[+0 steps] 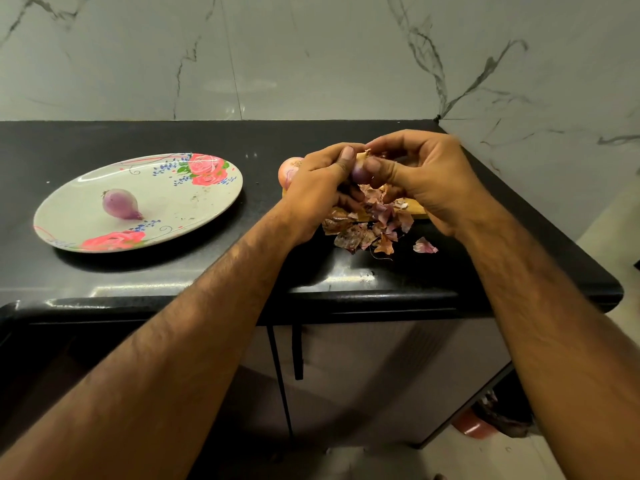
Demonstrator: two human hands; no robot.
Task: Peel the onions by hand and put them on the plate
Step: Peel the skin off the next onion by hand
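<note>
We see only a sliver of the held onion [358,174]; the left hand [318,188] and the right hand [426,178] curl round it and cover the rest. A second onion [288,171] peeks from behind the left knuckles, half hidden. The wooden board [414,208] shows just a strip under hands and peels [367,230]. Both forearms [194,341] run off the bottom edge. We cannot make out the reddish thing [472,427] under the counter [138,278]
</note>
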